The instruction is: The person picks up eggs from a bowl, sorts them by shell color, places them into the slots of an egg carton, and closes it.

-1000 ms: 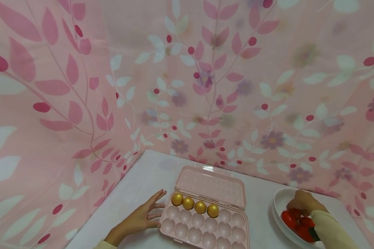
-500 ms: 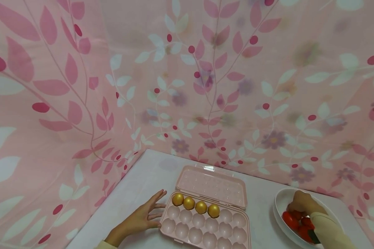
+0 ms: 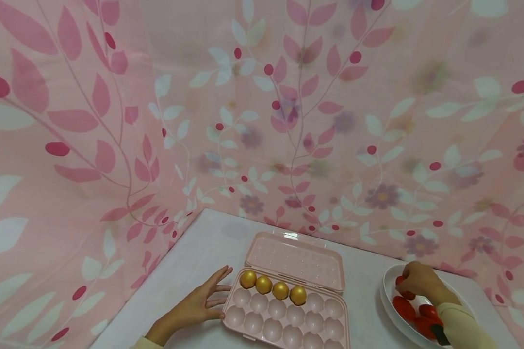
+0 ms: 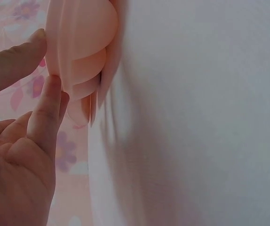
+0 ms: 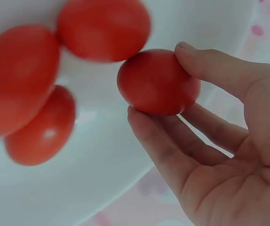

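Observation:
In the head view my left hand lies beside a pink egg carton, its spread fingers at the near-left edge. The left wrist view shows thumb and fingertips touching the carton's rim. Several golden eggs fill part of the carton's far row. Over a white bowl on the right, my right hand pinches a red egg between thumb and fingers. Other red eggs lie in the bowl, one apparently touching the held egg.
The carton's pink lid lies folded back behind it. A small dark green thing, too hidden to name, is in the bowl by the right sleeve. White cloth covers the table; floral pink curtains stand behind and left.
My right hand has shifted towards the bowl's far left side and risen slightly, and a red egg now shows in its fingers. The left hand has stayed at the carton.

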Available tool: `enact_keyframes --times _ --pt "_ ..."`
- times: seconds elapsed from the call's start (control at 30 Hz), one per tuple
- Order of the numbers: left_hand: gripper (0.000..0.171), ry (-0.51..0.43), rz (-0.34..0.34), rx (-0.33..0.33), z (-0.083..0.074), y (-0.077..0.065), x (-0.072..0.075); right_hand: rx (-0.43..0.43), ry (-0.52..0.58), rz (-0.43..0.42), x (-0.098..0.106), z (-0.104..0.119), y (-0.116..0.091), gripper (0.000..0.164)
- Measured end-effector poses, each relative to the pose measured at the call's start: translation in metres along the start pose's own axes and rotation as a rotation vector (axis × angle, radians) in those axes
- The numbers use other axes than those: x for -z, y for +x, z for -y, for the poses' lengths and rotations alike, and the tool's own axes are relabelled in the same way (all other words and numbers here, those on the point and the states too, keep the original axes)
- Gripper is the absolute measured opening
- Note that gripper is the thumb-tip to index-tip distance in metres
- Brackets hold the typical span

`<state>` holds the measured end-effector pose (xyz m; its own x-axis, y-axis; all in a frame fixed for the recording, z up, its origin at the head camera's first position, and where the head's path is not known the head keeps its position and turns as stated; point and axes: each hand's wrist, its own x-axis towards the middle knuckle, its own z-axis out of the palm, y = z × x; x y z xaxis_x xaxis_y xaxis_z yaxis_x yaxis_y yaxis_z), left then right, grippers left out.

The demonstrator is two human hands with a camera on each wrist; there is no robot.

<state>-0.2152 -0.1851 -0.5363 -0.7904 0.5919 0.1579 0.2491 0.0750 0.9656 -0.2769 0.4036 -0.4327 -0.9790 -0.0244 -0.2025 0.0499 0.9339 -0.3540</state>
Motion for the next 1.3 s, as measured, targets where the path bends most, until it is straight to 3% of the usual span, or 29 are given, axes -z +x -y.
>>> enact_keyframes --times 0.23,0.5,0.73,1.07,1.3 --pt "0.108 0.002 -0.006 0.014 -0.001 0.0 0.0 0.068 0.021 -0.07 0.005 0.028 -0.005 0.026" --pt "0.108 0.009 -0.003 0.007 -0.003 0.0 0.0 0.23 -0.043 -0.256 0.01 0.071 -0.016 0.028" --pt "0.109 0.002 -0.003 0.01 -0.002 0.0 0.0 0.352 0.099 -0.386 -0.013 0.116 -0.018 0.032" --pt "0.107 0.004 0.005 -0.01 -0.002 0.001 0.0 0.436 0.32 -0.337 -0.046 0.19 -0.015 0.033" --pt "0.107 0.006 0.004 -0.01 -0.002 -0.002 -0.001 0.528 0.441 -0.243 -0.074 0.237 -0.017 0.031"
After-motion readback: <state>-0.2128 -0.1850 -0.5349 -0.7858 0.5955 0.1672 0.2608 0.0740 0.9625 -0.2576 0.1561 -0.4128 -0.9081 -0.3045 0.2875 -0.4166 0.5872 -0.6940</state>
